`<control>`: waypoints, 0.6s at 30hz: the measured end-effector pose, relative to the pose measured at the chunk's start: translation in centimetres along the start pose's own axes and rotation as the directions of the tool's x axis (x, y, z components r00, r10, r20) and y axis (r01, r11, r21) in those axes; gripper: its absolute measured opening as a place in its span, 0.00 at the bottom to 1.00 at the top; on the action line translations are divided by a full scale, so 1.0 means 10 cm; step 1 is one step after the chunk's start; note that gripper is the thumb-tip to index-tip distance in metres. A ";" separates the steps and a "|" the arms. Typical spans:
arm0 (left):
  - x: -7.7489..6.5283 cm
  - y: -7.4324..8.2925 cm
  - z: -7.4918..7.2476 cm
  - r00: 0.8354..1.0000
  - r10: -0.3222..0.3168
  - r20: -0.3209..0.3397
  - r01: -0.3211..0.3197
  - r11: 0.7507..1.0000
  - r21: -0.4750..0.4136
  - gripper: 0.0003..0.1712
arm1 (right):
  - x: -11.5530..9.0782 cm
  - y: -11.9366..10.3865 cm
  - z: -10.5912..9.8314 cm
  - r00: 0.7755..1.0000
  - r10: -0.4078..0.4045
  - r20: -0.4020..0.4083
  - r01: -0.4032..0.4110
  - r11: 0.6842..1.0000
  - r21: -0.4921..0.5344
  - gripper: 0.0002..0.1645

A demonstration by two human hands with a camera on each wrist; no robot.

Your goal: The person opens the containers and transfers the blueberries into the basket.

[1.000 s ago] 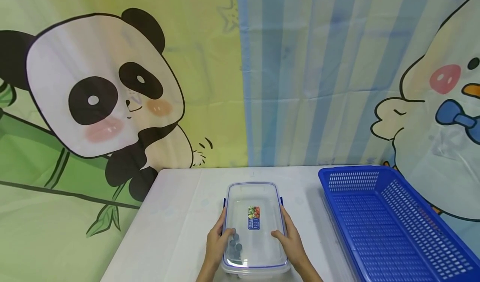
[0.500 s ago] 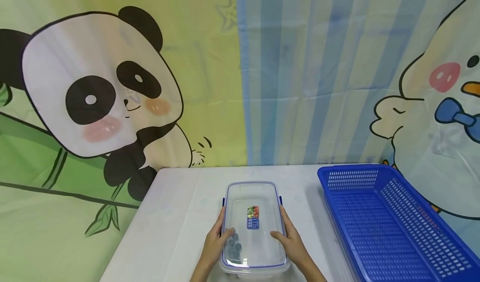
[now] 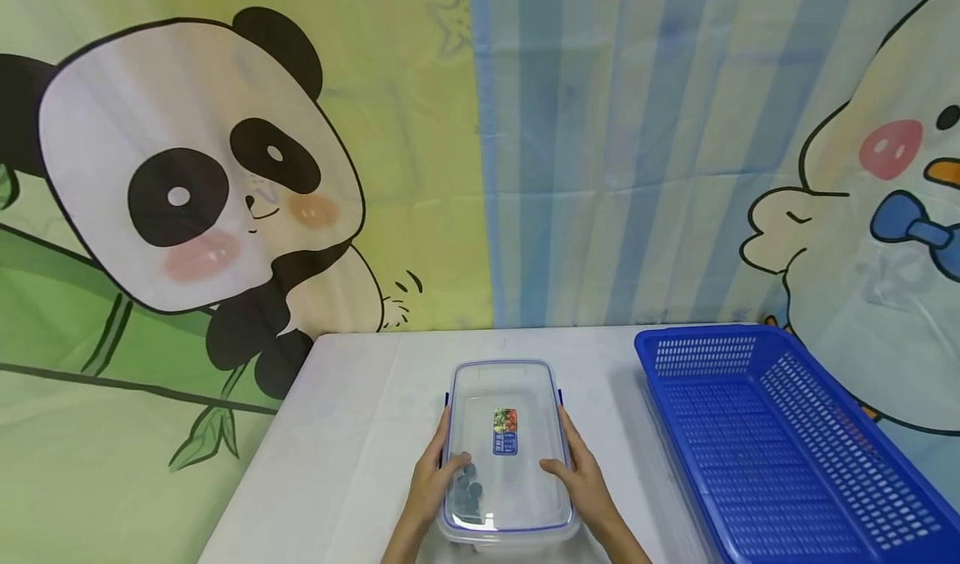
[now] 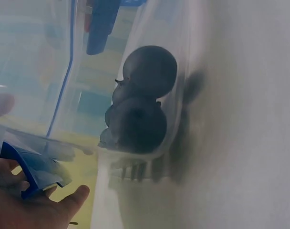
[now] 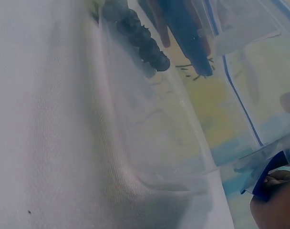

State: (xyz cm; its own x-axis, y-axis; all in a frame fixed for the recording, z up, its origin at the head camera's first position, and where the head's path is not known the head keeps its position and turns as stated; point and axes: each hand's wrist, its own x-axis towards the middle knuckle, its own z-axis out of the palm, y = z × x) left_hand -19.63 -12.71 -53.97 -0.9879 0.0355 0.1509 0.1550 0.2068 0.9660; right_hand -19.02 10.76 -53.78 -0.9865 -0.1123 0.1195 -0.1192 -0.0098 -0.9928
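Note:
A clear plastic lid (image 3: 517, 493) with a blue seal and a small printed label lies level in both hands. My left hand (image 3: 433, 482) holds its left side, thumb over the top and fingers along the edge. On the opposite side my right hand (image 3: 585, 482) grips it the same way. Blue latches (image 4: 102, 28) hang outward from the lid. Beneath it a clear container (image 5: 130, 157) stands on the table; the wrist views show a gap between lid and container. Dark round pieces that look like blueberries (image 4: 140, 126) sit inside, towards the container's left side.
A large blue perforated basket (image 3: 765, 456) stands on the right of the white table (image 3: 360, 464), over something clear along its left edge. A curtain (image 3: 555, 164) printed with cartoon animals hangs behind the table's far edge.
The head view shifts very slightly. Both hands keep their hold on the lid, and the lid stays over the container.

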 end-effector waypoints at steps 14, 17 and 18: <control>0.01 0.05 0.03 0.996 -0.086 -0.023 0.084 0.993 -0.081 0.44 | 0.01 -0.06 0.05 0.995 0.089 -0.054 -0.091 0.995 -0.042 0.52; -0.01 0.15 0.02 0.995 -0.098 -0.016 0.096 0.990 -0.107 0.43 | 0.01 -0.06 0.05 0.994 0.097 -0.055 -0.099 0.994 -0.041 0.52; -0.02 0.20 0.02 0.995 -0.098 -0.014 0.096 0.989 -0.109 0.43 | 0.02 -0.06 0.05 0.994 0.096 -0.057 -0.099 0.994 -0.042 0.52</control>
State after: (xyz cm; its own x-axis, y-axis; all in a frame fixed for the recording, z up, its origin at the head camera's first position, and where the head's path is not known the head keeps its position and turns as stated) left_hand -19.17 -12.14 -52.14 -0.9983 0.0009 0.0581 0.0579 0.1014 0.9932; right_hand -19.04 10.22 -53.17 -0.9981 -0.0563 0.0236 -0.0261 0.0431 -0.9987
